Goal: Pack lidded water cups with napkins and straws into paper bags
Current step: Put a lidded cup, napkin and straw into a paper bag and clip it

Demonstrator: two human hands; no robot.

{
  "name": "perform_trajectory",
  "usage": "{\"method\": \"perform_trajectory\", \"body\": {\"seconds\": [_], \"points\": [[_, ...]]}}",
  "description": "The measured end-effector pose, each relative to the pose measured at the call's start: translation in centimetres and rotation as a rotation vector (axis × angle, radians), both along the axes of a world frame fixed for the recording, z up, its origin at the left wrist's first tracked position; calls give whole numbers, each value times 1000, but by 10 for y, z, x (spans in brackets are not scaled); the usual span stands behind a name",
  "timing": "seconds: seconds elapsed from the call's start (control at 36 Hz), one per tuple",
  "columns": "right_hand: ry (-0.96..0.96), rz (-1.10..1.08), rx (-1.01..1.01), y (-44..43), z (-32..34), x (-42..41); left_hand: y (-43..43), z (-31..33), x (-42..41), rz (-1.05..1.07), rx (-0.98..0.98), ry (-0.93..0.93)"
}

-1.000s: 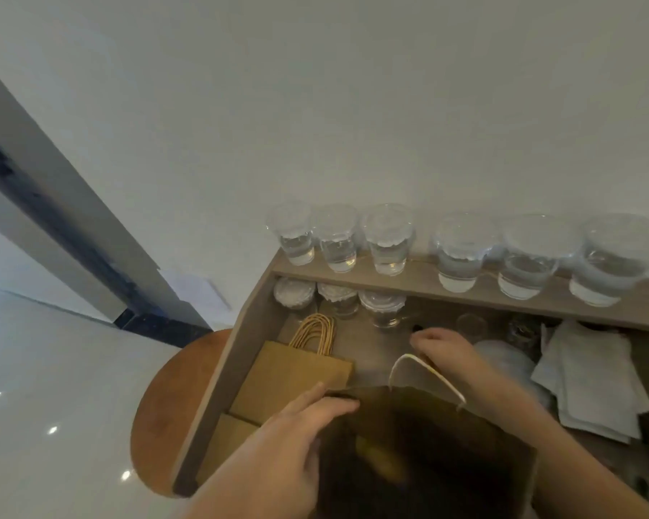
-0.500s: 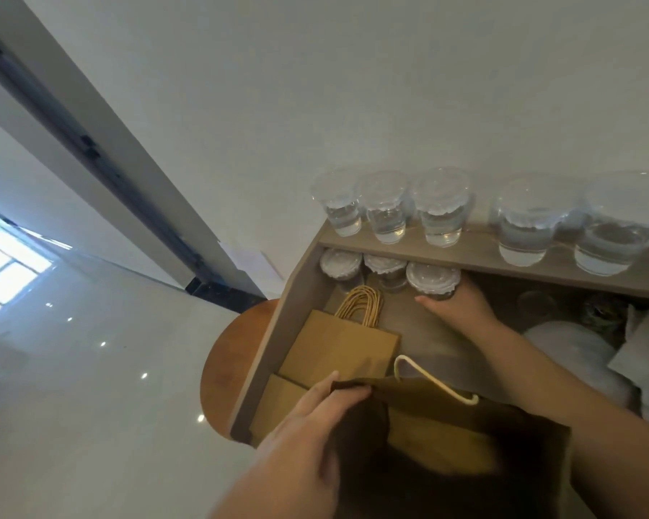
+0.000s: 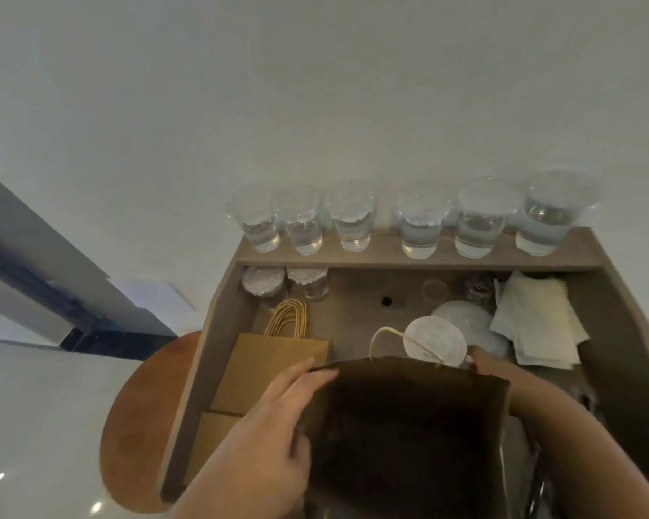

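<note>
Loading step: left hand (image 3: 278, 417) pinching rim of open paper bag (image 3: 409, 425); right hand (image 3: 484, 363), half hidden, gripping lidded cup (image 3: 435, 342) at the bag's far rim. Next, likely: lowering upright, clear of the handle (image 3: 384, 328); then napkins (image 3: 536, 320).

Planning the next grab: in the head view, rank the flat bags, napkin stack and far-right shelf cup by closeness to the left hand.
1. flat bags: at left, just beside the left hand gripping the open bag.
2. napkin stack: right side.
3. far-right shelf cup: back right.
</note>
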State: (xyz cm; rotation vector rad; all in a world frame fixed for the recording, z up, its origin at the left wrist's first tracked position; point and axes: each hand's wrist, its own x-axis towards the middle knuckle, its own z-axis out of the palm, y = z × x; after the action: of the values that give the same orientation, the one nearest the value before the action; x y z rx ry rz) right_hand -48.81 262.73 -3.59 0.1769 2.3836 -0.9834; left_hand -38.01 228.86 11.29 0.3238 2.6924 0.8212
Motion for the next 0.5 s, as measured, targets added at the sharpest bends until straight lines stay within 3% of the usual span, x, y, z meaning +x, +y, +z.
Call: {"method": "perform_trajectory", "body": {"seconds": [0.06,0.17,0.25,0.36,0.5], "points": [[-36,26,73,14,17,0,1,2,-1,-15,-7,-10],[110,103,97,2,47,-16,-1,0,-4,-43,20,-63],[159,194,276,-27,40,-31,-4,-5,-5,-45,0,-93],[248,123,416,-46,31,-26,-5,-10,-3,-56,-29,-74],[226,15,374,-45,50,-15,-7,-15,-3,-48,8,-68]]}}
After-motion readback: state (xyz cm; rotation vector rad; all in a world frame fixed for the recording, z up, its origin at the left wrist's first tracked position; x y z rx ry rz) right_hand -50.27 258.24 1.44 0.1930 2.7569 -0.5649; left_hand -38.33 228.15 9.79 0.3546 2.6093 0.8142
